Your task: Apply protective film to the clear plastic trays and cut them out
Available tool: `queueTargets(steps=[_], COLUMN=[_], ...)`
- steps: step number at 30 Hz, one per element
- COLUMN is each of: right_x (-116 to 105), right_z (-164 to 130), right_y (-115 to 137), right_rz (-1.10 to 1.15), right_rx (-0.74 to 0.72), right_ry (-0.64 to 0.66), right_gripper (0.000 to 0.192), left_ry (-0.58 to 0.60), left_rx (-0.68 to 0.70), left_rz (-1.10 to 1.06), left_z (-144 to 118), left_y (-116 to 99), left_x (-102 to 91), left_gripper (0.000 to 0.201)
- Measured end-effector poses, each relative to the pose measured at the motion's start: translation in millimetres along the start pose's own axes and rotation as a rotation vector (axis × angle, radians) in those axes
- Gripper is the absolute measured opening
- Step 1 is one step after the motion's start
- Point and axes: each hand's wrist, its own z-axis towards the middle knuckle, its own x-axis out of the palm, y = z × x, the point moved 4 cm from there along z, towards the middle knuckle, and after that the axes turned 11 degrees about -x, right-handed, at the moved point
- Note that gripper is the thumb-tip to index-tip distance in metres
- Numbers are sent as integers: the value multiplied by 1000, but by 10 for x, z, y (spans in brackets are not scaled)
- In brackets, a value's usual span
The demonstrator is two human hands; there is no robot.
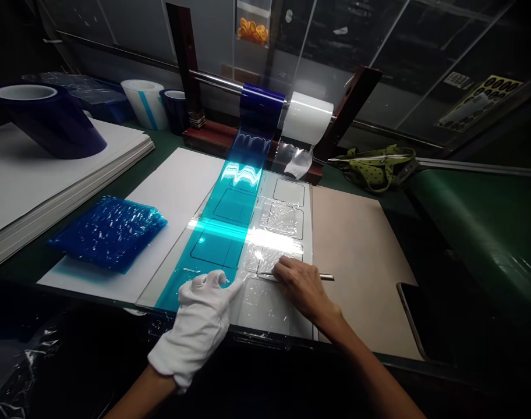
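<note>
A person works at a dark green counter (475, 233) under dim light, seen from above. The left hand (199, 326), in a white glove, lies nearly flat with fingers spread, pressing down the near end of a blue film strip (222, 233). The strip runs from a blue roll (261, 107) on a bar at the far edge down over a clear plate (298, 192) marked with squares. The bare right hand (303, 285) is curled around a thin metal tool (324, 277), its tip touching crinkled clear film (276, 224) on the plate's right column, near the front edge. The blue strip already covers the left column; the clear film beside it, fed from a white roll (307, 119), looks wrinkled and only partly laid, so the work seems roughly midway. A stack of blue sheets (110, 233) lies on white paper toward the left. A tan board (357, 256) lies right of the plate, and a phone (416, 317) sits near the front right corner.
</note>
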Motion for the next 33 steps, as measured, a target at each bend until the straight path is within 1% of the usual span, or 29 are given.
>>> queueTargets(steps=[1,2,4,5,6,8,10,12,14,16,19,21,23,25,28,31,33], right_x=[-8,-19,-46,-61,-76,-100,-112,-112,-101,-78,-20,17,42,58,70,73,73], right_z=[-80,-164,-337,-424,-512,-692,-876,-1055,-1213,-1328,-1405,-1416,-1427,-1447,-1487,-1517,-1524], right_y=[-59,-118,-236,-292,-346,-446,-529,-583,-596,-565,-447,-360,-305,-285,-283,-285,-281], right_rz=[-7,-15,-32,-41,-49,-68,-87,-63,19,142,344,453,516,551,588,610,617], right_rx=[18,37,71,85,99,134,176,221,262,298,318,317,327,343,357,371,376], right_ry=[-1,-1,0,2,4,5,0,-26,-71,-109,-102,-91,-99,-115,-140,-169,-189], right_gripper=[20,20,19,19,19,22,25,25,23,21,17,16,16,15,16,16,17], left_ry=[-10,-29,-93,-132,-174,-249,-329,-406,-470,-476,-372,-346,-381,-424,-438,-450,-498], left_rx=[24,59,164,222,279,365,404,413,396,416,506,525,531,567,625,645,624], left_rz=[30,88,235,308,370,426,446,455,497,510,446,406,391,397,419,391,370], left_z=[-69,-152,-336,-421,-492,-580,-603,-596,-581,-565,-521,-479,-444,-428,-417,-396,-352], left_y=[-9,-19,-36,-39,-39,-22,5,29,44,37,-5,-30,-52,-77,-111,-182,-260], left_x=[1,11,52,79,104,134,125,89,45,12,-2,-27,-79,-149,-261,-357,-412], left_gripper=[39,42,72,82,83,66,49,40,39,42,46,44,38,34,31,46,54])
